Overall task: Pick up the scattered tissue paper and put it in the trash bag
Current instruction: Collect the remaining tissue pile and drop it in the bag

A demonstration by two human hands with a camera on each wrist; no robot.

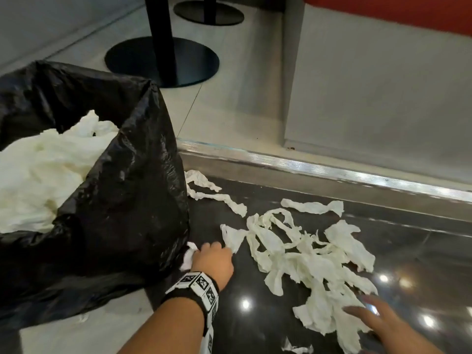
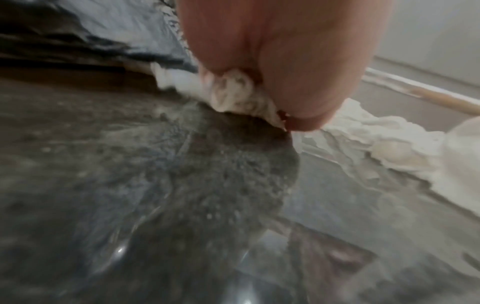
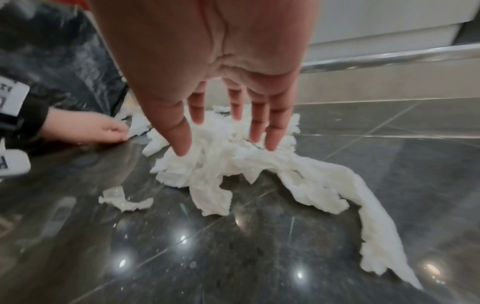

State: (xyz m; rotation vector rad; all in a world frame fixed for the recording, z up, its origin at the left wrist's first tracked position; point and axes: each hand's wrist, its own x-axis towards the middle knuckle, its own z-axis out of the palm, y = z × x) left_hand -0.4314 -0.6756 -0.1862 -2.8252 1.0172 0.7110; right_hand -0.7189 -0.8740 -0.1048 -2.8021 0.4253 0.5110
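Observation:
Torn white tissue strips (image 1: 301, 251) lie scattered over the dark glossy floor. At the left stands an open black trash bag (image 1: 122, 190) with a heap of tissue (image 1: 38, 169) inside it. My left hand (image 1: 212, 256) is low at the bag's foot, its fingers curled round a small crumpled tissue piece (image 1: 188, 256), seen pinched in the left wrist view (image 2: 233, 92). My right hand (image 1: 367, 315) reaches out flat, fingers (image 3: 259, 123) straight and spread, just over the near end of the tissue pile (image 3: 221, 156); whether it touches is unclear.
A metal-edged step (image 1: 319, 169) runs behind the tissue, with a grey wall panel (image 1: 370, 85) above it. Two black round table bases (image 1: 163, 60) stand on the pale floor beyond the bag. A small tissue scrap (image 1: 296, 348) lies near the bottom edge.

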